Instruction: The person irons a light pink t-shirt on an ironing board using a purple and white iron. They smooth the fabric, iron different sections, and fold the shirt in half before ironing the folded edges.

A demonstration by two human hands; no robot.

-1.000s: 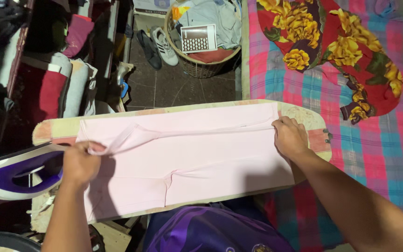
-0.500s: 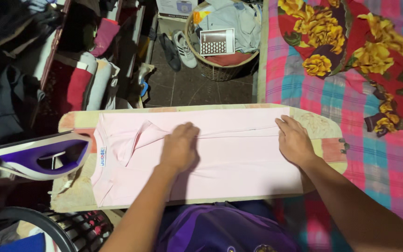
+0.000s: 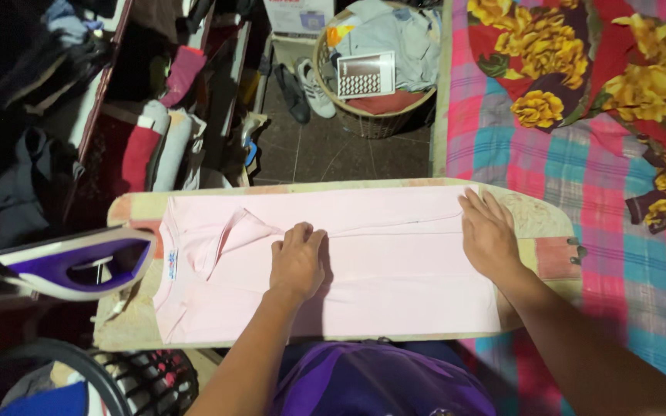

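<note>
**A:** What are the hands doing here?

**B:** Both lie flat on a pale pink garment spread along the ironing board. The left hand presses palm-down near the middle, just right of a folded-over flap of cloth. The right hand rests open on the garment's right end. Neither grip closes on anything: fingers extended, flat on the fabric, nothing pinched.

**A:** How would you smooth it well?

**B:** My judgement: keep the right hand anchoring its end and sweep the left outward along the cloth, so the crease running between the hands is pushed out rather than bunched. That turned flap to the left looks like the part needing most care; it should lie flat before any heat touches it. Palms work better than fingertips, since light cloth drags easily.

**A:** Where is the iron?

**B:** A purple and white iron sits at the board's left end, just beside the garment's edge, apart from both hands.

**A:** Any labels or packages?

**B:** A small blue tag shows on the garment's left edge, too small to make out. In the round woven basket on the floor beyond the board, a rectangular card or pack, white-bordered with a dark gridded panel, lies on top of heaped clothes. A white box stands just left of the basket at the top edge. To the right is a bed with a pink and teal checked sheet and a red cloth with yellow flowers.
</note>
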